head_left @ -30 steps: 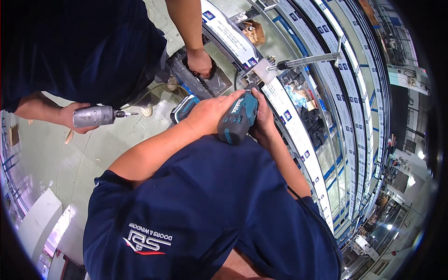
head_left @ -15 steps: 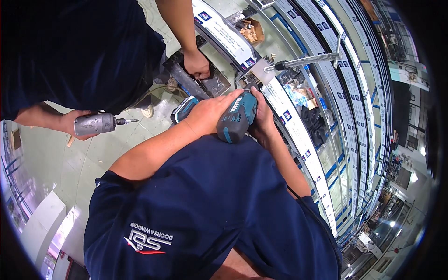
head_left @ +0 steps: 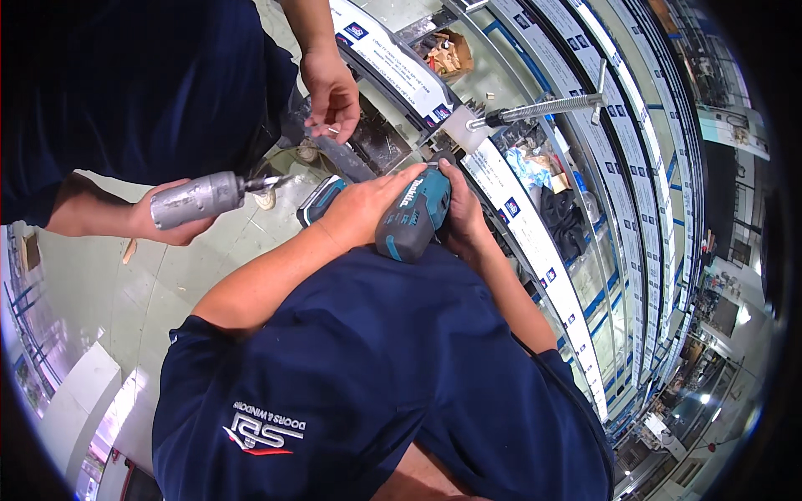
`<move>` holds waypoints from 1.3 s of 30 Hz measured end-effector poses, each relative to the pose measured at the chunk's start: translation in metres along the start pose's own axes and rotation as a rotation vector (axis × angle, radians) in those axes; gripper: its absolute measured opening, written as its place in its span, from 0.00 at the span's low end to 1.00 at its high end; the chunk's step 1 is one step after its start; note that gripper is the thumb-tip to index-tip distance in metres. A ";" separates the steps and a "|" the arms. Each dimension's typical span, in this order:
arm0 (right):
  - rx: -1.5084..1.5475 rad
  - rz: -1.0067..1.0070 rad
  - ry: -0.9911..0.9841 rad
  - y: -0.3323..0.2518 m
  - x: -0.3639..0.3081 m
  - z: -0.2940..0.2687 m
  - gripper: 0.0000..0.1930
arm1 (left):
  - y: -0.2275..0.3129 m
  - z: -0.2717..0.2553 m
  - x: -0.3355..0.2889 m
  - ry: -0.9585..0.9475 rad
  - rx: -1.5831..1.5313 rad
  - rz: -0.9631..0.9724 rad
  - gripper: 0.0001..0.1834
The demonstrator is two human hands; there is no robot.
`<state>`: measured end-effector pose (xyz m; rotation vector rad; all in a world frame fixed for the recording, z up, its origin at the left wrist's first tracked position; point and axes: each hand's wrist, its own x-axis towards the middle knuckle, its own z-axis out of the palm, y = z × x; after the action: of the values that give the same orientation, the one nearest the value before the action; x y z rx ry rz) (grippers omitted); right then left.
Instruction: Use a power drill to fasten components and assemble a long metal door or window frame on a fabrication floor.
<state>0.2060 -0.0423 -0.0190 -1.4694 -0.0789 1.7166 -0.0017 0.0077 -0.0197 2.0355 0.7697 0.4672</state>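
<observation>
A teal and black cordless drill (head_left: 411, 219) is held close against my chest, its front end facing away from me. My left hand (head_left: 364, 210) wraps its grip, and the battery (head_left: 321, 200) sticks out on the left. My right hand (head_left: 464, 209) is closed around the drill's right side near its front end; its lower fingers are hidden. Beyond the drill, a long profile (head_left: 511, 196) in printed white film passes a white block (head_left: 464, 130) under a screw clamp (head_left: 543, 110).
A co-worker at the left holds a grey power driver (head_left: 197, 200) and pinches a small screw-like piece (head_left: 332, 129) above a dark metal tray (head_left: 380, 144). A cardboard box (head_left: 449, 55) sits at the back. Film-wrapped profiles (head_left: 626, 159) line a rack on the right.
The co-worker's hand has risen from the metal tray with a small piece in its fingers. The grey driver has moved right. My hands and drill have shifted only slightly.
</observation>
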 end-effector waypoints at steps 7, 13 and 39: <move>-0.958 -0.780 0.524 0.019 0.032 -0.072 0.26 | 0.000 0.006 -0.003 0.049 -0.007 0.023 0.45; -1.762 -0.666 0.694 0.020 0.047 -0.122 0.48 | 0.001 0.004 -0.009 0.052 -0.020 0.025 0.46; -1.592 -1.274 0.422 0.001 0.090 -0.197 0.54 | 0.078 0.023 -0.244 0.268 0.075 -0.490 0.46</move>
<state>0.3746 -0.0768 -0.1506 -1.9100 -1.9753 -0.0054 -0.1412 -0.2035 0.0248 1.7833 1.4217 0.4326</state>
